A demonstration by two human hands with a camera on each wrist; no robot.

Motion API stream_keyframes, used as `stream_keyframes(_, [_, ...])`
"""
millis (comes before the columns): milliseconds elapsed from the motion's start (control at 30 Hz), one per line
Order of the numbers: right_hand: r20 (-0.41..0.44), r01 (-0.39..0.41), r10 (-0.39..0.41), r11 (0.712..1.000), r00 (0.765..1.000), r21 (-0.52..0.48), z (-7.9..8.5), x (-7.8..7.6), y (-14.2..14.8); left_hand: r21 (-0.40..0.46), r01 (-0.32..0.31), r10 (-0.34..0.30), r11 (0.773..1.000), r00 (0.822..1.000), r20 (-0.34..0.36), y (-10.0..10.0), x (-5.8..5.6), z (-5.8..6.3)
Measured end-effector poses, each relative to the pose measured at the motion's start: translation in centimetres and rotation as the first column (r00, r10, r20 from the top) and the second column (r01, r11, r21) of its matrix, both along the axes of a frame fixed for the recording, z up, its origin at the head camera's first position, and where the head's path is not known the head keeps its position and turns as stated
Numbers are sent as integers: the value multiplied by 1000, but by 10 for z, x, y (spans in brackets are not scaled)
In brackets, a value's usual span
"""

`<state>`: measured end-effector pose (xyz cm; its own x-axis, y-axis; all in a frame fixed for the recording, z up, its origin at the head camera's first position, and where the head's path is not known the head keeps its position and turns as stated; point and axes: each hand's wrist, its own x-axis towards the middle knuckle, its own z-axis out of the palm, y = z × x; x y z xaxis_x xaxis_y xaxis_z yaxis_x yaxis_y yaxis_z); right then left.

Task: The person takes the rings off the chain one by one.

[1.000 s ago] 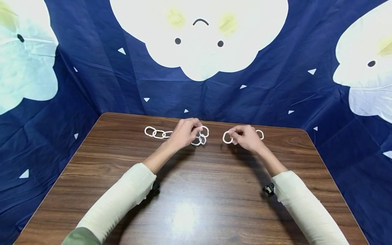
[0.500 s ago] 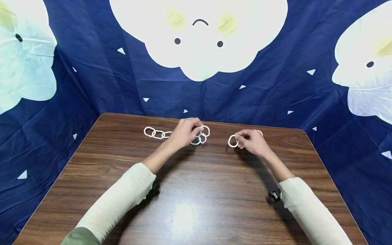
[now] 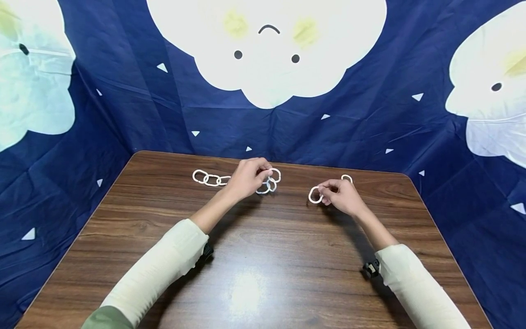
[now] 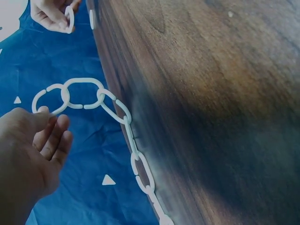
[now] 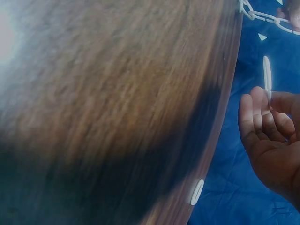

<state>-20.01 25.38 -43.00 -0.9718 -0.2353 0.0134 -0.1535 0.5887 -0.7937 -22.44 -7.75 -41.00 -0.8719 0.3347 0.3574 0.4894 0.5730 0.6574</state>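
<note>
A chain of white plastic links (image 4: pixel 84 80) runs from my left hand (image 3: pixel 248 177) down onto the table near its far edge. In the left wrist view, thumb and fingers pinch the end link (image 4: pixel 55 86), and the nearest links hang in a raised curve. The rest of the chain (image 3: pixel 212 184) lies to the left of that hand. My right hand (image 3: pixel 340 195) pinches a single white link (image 3: pixel 310 195) by its side; in the right wrist view this link (image 5: pixel 267 72) stands upright, edge-on, above the fingertips. The two hands are apart.
A loose white link (image 3: pixel 347 176) lies on the table just beyond the right hand, close to the far edge. The brown wooden table (image 3: pixel 263 237) ends against a dark blue cloth (image 3: pixel 230 123) with white clouds. Dark devices sit at both wrists.
The right hand has moved rightward and toward the person with its single link, leaving the loose link behind it. The left hand and chain have barely moved.
</note>
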Motion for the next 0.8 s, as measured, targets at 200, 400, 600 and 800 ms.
stream_keyframes(200, [-6,18,-18,1000,1000,22,-1,4,7,6,5,-5,1000,1000,0,1,0,1])
stream_keyframes(400, [1,45,-45,999,999,9,-2,8,18,14,2,-2,1000,1000,8,2,0,2])
stream_keyframes(600, [27,66,-66,998,997,1,-2,12,29,28,6,-7,1000,1000,10,4,0,4])
stream_keyframes(800, [50,80,-80,997,996,-11,-2,12,38,41,14,-15,999,1000,9,8,0,6])
